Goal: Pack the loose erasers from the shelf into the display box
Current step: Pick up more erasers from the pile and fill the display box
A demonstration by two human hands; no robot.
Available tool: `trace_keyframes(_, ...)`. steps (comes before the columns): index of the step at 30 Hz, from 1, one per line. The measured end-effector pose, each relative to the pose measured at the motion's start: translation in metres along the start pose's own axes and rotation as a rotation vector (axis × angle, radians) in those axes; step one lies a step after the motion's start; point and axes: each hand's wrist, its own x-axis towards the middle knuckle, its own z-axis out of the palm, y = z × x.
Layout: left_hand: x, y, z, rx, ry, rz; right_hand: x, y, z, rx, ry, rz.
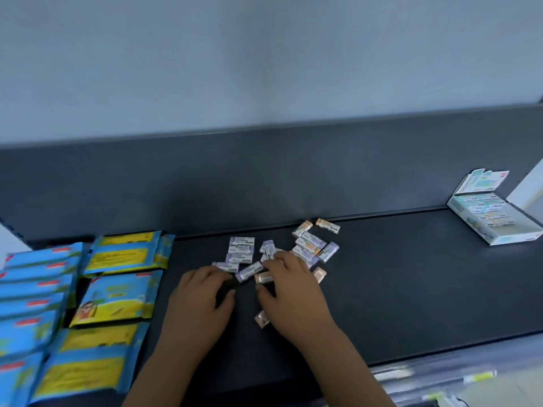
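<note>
A: Nearest, lower centre of frame. Left hand (202, 292) palm down on the dark shelf (411, 283), fingers curled loosely, tips just short of a lilac-wrapped eraser (249, 271). Nothing gripped that I can make out.

B: Right hand (289, 284)?

A: Centre frame, palm down, fingers spread over the near edge of the loose erasers (296, 248). A peach one (262, 278) sits by the thumb, touching or almost. Whether any is actually pinched underneath, cannot tell; motion blur.

B: Strays?

A: One peach eraser (261, 319) alone, below the right thumb, near the wrist. Another peach one (319, 273) pokes out right of the knuckles.

B: Left side?

A: Blue and yellow packets (117, 292), flat in overlapping rows, lower left to mid left.

B: Farther back?

A: The pile spreads up and right of the hands, lilac and peach sleeves lying at mixed angles, reaching close to the shelf's back wall.

B: The box?

A: Display box (496, 220), right edge of frame, well apart from the pile. Lid flap standing up, erasers lined inside its far half, the near part bare white.
</note>
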Motion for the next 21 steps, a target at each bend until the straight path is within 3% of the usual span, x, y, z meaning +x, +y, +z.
trace_keyframes(12, -0.002, -0.027, -0.008, -0.134, 0.026, 0.08, 0.004, -0.012, 0.015, 0.01, 0.122, 0.098)
trace_keyframes(18, 0.004, -0.018, -0.006, -0.153, 0.021, 0.173, 0.001, -0.003, 0.01, -0.148, 0.109, 0.138)
trace_keyframes(21, 0.01, -0.003, -0.002, -0.161, 0.03, 0.228, 0.001, -0.001, 0.009, -0.017, 0.085, 0.076)
